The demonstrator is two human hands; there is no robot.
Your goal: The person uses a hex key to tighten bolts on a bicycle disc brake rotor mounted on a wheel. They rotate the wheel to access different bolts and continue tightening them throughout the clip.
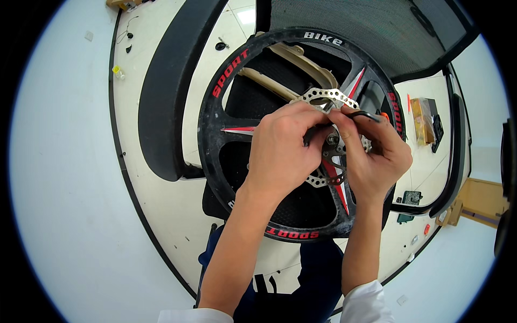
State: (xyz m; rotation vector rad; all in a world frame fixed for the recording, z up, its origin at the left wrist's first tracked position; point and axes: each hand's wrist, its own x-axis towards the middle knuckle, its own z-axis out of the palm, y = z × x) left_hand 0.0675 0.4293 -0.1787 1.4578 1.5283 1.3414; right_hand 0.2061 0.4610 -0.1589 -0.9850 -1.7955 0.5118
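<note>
A black bicycle wheel [211, 126] with red-and-white accents on its spokes lies flat across the seat of an office chair. At its hub sits a silver disc brake rotor [336, 96] with a ring of holes, partly covered by both hands. My right hand [374, 153] is closed on a slim black tool [366, 115], which looks like a hex key; its working end is hidden. Just left of it, my left hand [285, 142] is closed over the hub, thumb and fingers pinched together. Something dark shows at its fingertips, too covered to name.
A beige frame part [269, 83] lies beneath the wheel's far side. The chair's armrest [169, 97] rises on the left, its mesh backrest [366, 32] behind. On the floor at right are a packaged yellow item [423, 121] and a cardboard box [482, 199].
</note>
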